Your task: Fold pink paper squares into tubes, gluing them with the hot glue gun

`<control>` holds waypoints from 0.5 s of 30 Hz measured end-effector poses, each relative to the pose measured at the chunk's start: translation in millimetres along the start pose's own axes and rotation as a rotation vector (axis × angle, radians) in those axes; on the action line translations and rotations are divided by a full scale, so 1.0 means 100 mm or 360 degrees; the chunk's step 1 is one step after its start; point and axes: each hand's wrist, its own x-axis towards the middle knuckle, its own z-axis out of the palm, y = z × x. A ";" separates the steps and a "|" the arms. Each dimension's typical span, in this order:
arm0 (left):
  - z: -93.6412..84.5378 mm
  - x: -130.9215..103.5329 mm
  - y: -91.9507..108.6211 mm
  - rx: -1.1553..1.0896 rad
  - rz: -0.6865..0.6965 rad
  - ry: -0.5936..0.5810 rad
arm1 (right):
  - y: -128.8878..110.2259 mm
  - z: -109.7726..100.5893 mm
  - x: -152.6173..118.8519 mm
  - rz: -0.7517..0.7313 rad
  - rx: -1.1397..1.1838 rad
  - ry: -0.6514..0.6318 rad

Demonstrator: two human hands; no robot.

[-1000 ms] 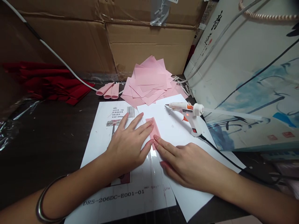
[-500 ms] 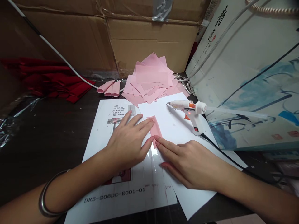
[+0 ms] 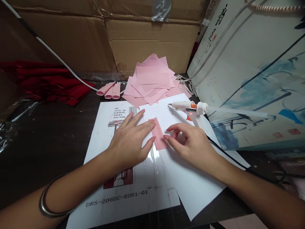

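Observation:
A folded pink strip of fabric or paper (image 3: 158,135) lies on white sheets in front of me. My left hand (image 3: 133,136) is flat and open, its fingertips and thumb touching the strip's left edge. Just off the strip's right edge, my right hand (image 3: 188,140) is curled with thumb and fingertips apart, nothing visible between them. Behind that hand stands a white hot glue gun (image 3: 190,108) with an orange trigger and a lit light, its nozzle pointing left and a clear glue stick out the back. The right hand hides part of its handle.
A pile of pink rectangles (image 3: 152,78) lies at the back, beside several rolled pink tubes (image 3: 111,90). Folded red pieces (image 3: 47,81) lie far left. Cardboard (image 3: 152,41) walls the back; a painted white panel (image 3: 252,79) flanks the right. A black cord (image 3: 228,156) trails right.
My right hand has lifted off the pink strip and moved up and to the right, its fingers parting. The left hand has stayed on the strip. The view has shifted slightly.

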 end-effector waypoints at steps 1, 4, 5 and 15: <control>0.01 0.00 -0.01 -0.0015 0.0002 0.0006 | -0.01 0.01 0.02 0.0101 0.0007 -0.0062; 0.02 -0.01 -0.02 -0.0074 0.0013 0.0012 | -0.05 0.03 0.08 0.0267 -0.0008 -0.0209; 0.01 -0.01 -0.01 -0.0105 0.0004 0.0016 | -0.05 0.03 0.09 0.0295 -0.0011 -0.0221; -0.05 0.08 0.06 -0.1506 -0.0803 0.0505 | 0.01 0.13 0.03 0.0371 0.1130 -0.0139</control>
